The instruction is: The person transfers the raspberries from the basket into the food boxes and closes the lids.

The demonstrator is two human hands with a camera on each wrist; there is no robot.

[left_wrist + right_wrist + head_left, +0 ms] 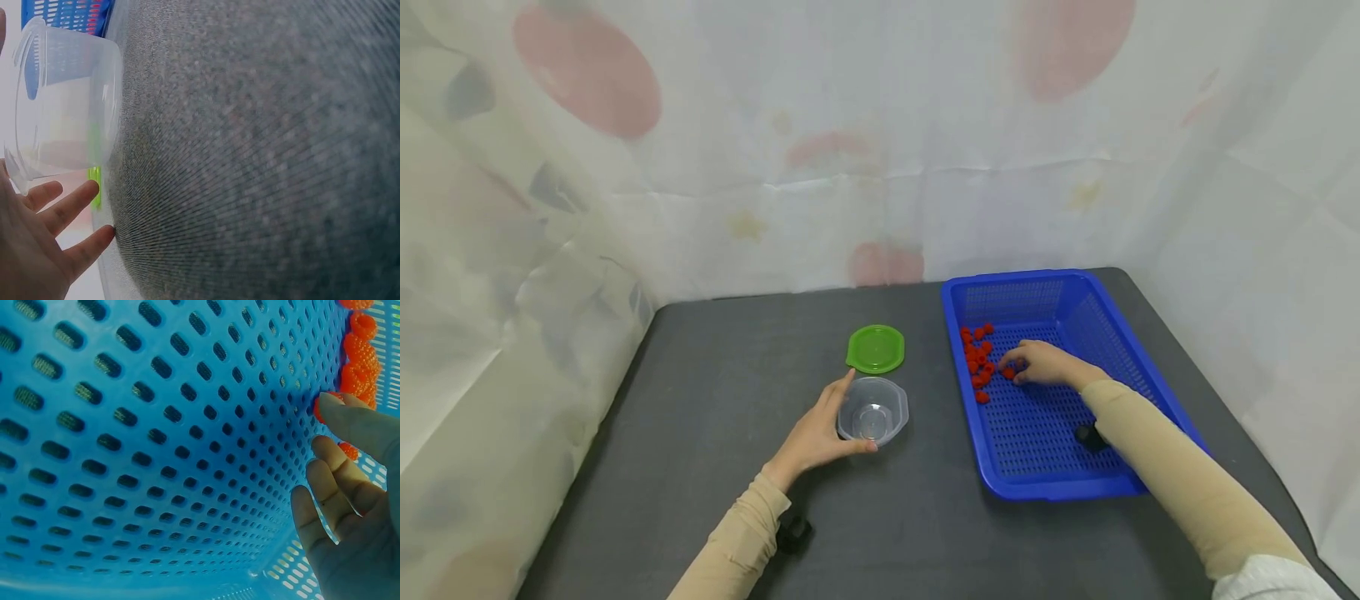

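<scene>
My left hand [812, 435] spans the left side of a clear plastic bowl [891, 412] on the dark table, thumb at its near rim and index finger at the far rim. The left wrist view shows the other fingers spread beside the bowl's wall. Just beyond the bowl lies a green lid [877, 349]. Over in the blue basket [1022, 492], my right hand [1047, 364] reaches down to the floor, pinching a red raspberry [319, 411] between thumb and index finger. Several more raspberries [359, 365] are heaped along the basket's left wall.
The basket's raised rim surrounds my right hand, and its perforated floor [1037, 442] stretches toward me. A patterned white curtain [850, 208] hangs behind the table [700, 400] and at both sides. Dark wrist devices [793, 533] sit under both forearms.
</scene>
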